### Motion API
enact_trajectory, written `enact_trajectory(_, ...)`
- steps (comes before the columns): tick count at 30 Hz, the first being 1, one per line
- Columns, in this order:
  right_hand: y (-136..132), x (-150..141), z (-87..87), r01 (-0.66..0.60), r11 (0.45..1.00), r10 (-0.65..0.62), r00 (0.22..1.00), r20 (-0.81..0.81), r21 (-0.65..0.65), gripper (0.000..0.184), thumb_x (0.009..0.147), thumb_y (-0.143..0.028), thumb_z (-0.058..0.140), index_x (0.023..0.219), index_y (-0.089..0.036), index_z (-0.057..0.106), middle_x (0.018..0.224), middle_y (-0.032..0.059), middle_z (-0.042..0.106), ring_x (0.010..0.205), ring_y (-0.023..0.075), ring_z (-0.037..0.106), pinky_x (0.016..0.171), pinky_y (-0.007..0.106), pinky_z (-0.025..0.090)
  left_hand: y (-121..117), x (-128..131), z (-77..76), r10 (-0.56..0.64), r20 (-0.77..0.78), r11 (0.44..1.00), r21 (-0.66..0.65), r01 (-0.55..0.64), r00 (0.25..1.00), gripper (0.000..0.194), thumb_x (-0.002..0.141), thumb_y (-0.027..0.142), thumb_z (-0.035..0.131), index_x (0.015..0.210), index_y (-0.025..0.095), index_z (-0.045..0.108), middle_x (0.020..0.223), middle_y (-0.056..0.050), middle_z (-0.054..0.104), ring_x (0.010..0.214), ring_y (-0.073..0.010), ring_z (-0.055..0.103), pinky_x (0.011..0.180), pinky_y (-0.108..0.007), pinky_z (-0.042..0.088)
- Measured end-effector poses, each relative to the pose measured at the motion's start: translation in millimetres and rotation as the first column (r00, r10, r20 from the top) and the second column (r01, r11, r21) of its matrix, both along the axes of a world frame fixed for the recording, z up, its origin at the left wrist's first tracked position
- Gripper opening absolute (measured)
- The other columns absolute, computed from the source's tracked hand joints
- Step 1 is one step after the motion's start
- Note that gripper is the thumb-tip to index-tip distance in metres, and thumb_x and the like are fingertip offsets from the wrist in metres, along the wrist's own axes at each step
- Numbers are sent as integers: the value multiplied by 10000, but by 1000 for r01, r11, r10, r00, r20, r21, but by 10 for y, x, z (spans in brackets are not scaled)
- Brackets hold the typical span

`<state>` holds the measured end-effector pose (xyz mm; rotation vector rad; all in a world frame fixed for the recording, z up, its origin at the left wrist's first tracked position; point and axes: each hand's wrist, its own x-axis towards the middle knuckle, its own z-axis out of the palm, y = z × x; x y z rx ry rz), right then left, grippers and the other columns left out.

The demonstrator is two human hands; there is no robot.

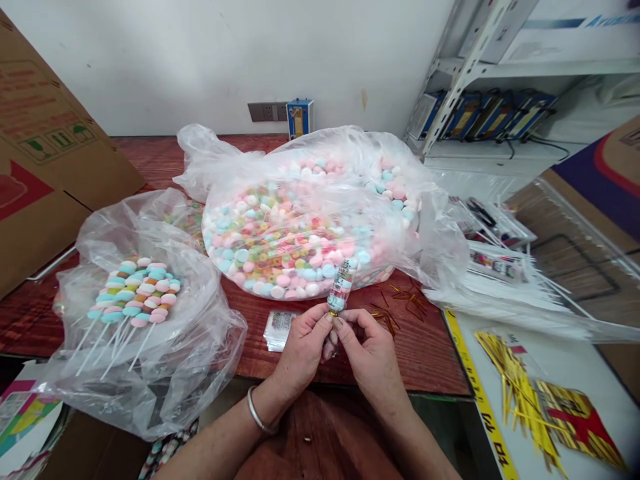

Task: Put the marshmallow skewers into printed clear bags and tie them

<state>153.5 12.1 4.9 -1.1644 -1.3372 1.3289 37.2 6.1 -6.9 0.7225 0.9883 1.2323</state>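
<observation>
My left hand [303, 343] and my right hand [371, 348] meet at the table's front edge, both closed in a pinch. Between them stands a marshmallow skewer [341, 287] in a clear printed bag, candy end up. A gold twist tie [333, 313] circles the bag's neck, right at my fingertips. My fingers hide most of the stick and the tie's ends. Just left of my left hand lies a stack of clear printed bags [278, 330]. Loose gold twist ties [386, 318] are scattered beyond my right hand.
A large clear sack of marshmallows and gummy rings [285, 247] fills the table's middle. Unwrapped marshmallow skewers [137, 290] rest on plastic at left. White sticks [505, 287] lie at right, above a bundle of gold ties [520, 393]. A carton [55, 133] stands at far left.
</observation>
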Motion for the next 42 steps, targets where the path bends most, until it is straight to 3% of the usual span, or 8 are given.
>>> enact_trajectory(4, 19, 36, 97, -63, 998, 60, 993, -104, -20, 212, 950, -335, 548, 775, -215, 535, 613, -35, 583, 545, 144, 571, 581, 281, 490, 4, -83, 30, -124, -61, 988, 87, 129, 990, 322, 922, 399, 584, 1120, 164, 681, 596, 40, 512, 469, -72, 427, 460, -191, 333)
enact_trajectory(9, -16, 219, 285, -152, 966, 92, 958, 272, 208, 228, 897, -210, 578, 679, -203, 511, 671, -26, 522, 627, 129, 500, 578, 246, 374, 31, -359, 284, -358, -283, 874, 232, 426, 890, 312, 905, 297, 622, 1203, 247, 701, 1001, -73, 663, 930, -191, 620, 877, -312, 479)
enact_trajectory(13, -60, 327, 426, -178, 929, 34, 914, 404, 324, 211, 896, -151, 554, 691, -194, 535, 681, -27, 506, 615, 116, 463, 566, 239, 339, -12, -468, 395, -148, -517, 780, 463, 421, 843, 278, 937, 168, 522, 955, 271, 779, 1370, -70, 532, 1289, -258, 483, 1105, -424, 341)
enact_trajectory(17, -146, 342, 542, -170, 909, 2, 915, 404, 380, 208, 914, -169, 547, 709, -197, 539, 677, -28, 495, 609, 114, 459, 556, 233, 339, -80, -380, 379, 93, -800, 747, 450, 490, 593, 359, 925, 77, 468, 936, 264, 774, 1202, -84, 598, 1175, -234, 519, 1045, -430, 390)
enact_trajectory(26, -162, 471, 240, -117, 993, 117, 991, 61, 5, 191, 907, -288, 571, 735, -209, 543, 693, -23, 520, 629, 134, 471, 572, 236, 391, -162, -361, 433, -100, -766, 723, 382, 575, 635, 438, 905, 59, 454, 1081, 317, 760, 1628, 21, 273, 1502, -254, 200, 1211, -465, 175)
enact_trajectory(30, -171, 451, 284, -164, 953, 102, 965, 242, 254, 156, 907, -225, 592, 752, -221, 587, 688, -19, 543, 600, 129, 491, 552, 226, 391, -203, -369, 331, -246, -556, 873, 229, 431, 794, 343, 909, 204, 504, 1159, 252, 733, 1597, -60, 348, 1493, -300, 232, 1208, -506, 134)
enact_trajectory(35, -317, -42, 373, -435, 690, 181, 877, 445, 578, 160, 891, -105, 569, 876, -233, 663, 777, 37, 665, 701, 169, 631, 649, 251, 485, -367, -473, 413, -216, 154, 976, 35, 213, 964, 493, 873, 491, 602, 1259, 188, 647, 1142, -164, 711, 1045, -317, 658, 877, -428, 505)
enact_trajectory(42, 19, -107, -40, -436, 802, 76, 753, 654, 408, 184, 965, -273, 510, 973, -203, 680, 882, 68, 684, 826, 221, 641, 719, 317, 487, -1365, -1819, 658, 382, -281, 904, -86, -419, 881, 502, 649, 419, 831, 1107, 258, 704, 696, -1, 640, 607, -159, 566, 528, -241, 399)
